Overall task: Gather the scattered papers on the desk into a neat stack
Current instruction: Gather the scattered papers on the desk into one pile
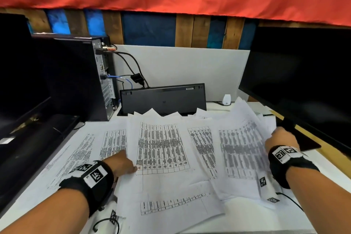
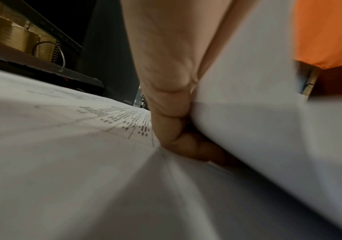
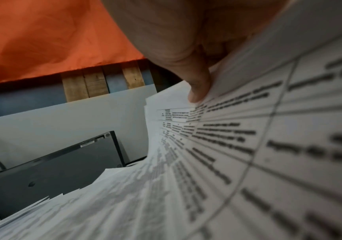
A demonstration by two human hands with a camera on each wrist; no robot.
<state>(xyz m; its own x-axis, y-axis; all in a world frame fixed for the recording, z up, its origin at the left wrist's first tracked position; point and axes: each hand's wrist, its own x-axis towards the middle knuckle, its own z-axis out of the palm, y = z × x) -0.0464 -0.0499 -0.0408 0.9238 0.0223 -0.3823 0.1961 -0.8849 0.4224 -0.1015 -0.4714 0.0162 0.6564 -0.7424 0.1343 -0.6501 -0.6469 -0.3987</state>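
Mostly ungathered: papers (image 1: 163, 148) fanned overlapping across the desk (image 1: 296, 220) between both grips, no squared stack. Right hand (image 1: 283, 138) pinching a lifted, curling batch (image 3: 248, 154) by its edge. Left hand (image 1: 123, 161) curled under a central sheet's (image 2: 258, 113) edge.

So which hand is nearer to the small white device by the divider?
Right. The right hand lifts sheets at the desk's right side, a little in front of the small white device. The left hand is far across, tucked under the central sheet's left edge.
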